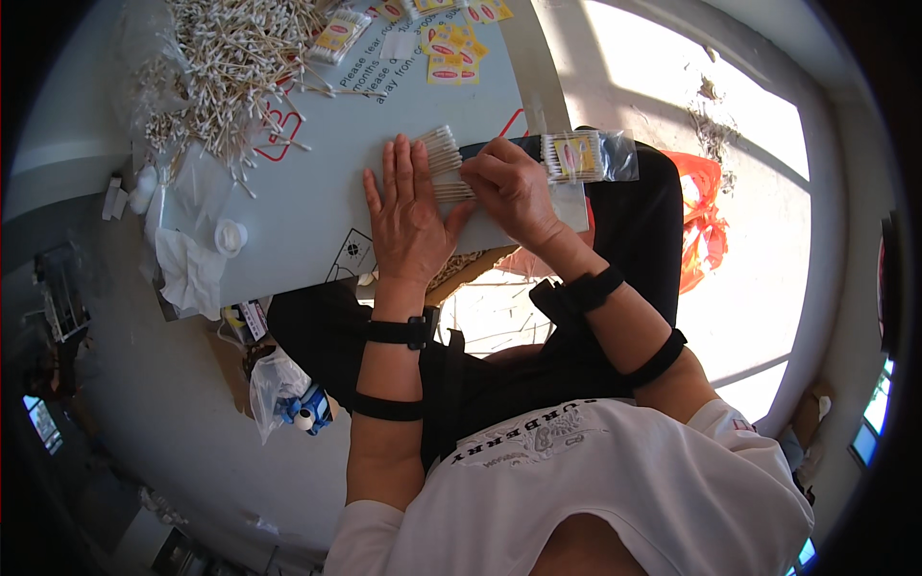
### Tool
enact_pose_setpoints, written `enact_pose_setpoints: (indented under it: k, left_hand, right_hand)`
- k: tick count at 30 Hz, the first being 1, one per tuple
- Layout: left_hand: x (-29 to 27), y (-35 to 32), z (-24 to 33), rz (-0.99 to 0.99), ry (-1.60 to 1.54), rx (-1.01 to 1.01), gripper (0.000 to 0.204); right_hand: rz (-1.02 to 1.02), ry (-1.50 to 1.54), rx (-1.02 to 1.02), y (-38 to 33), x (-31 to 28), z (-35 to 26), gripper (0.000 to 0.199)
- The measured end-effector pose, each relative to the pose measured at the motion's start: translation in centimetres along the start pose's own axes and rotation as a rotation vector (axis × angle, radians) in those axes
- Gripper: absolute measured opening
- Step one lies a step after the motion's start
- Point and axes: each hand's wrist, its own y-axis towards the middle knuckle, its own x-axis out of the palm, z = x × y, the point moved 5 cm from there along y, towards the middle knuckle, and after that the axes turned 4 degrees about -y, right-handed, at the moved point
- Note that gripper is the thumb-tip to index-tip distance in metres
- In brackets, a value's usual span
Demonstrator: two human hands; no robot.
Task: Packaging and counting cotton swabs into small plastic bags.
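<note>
My left hand (411, 206) lies flat on the grey tabletop, fingers stretched out, its edge against a row of white-tipped cotton swabs (440, 146). More cotton swabs (451, 191) lie between its thumb and index finger. Just to the right, my right hand (511, 187) is closed in a pinch at the ends of these swabs. What sits between its fingertips is hidden. Beyond its knuckles, a clear plastic packet (615, 156) filled with swabs and a yellow card rests by the table's right edge, over my dark trouser leg.
A large heap of loose cotton swabs (235, 67) covers the far left of the table (317, 206). Yellow cards (451, 58) and a filled packet (338, 36) lie at the back. White tissue (187, 269) is at the left edge. A red plastic bag (706, 230) stands on the right.
</note>
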Motion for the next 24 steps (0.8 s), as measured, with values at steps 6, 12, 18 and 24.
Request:
enact_pose_setpoints:
  k: [6,12,18,24]
  left_hand:
    - [0.0,-0.1,0.0,0.016,-0.005,0.003,0.091]
    - [-0.1,-0.1,0.0,0.018,-0.014,0.005,0.092]
    - [-0.1,-0.1,-0.1,0.011,-0.007,-0.004,0.091]
    - [0.0,-0.1,-0.1,0.016,-0.008,-0.002,0.092]
  right_hand:
    - [0.024,-0.031,-0.038,1.2,-0.1,-0.1,0.009]
    - [0.021,-0.062,-0.015,1.3,0.2,0.2,0.009]
    - [-0.027,-0.083,-0.044,0.9,0.4,0.0,0.008]
    - [0.038,-0.032,0.03,1.8,0.4,0.4,0.007]
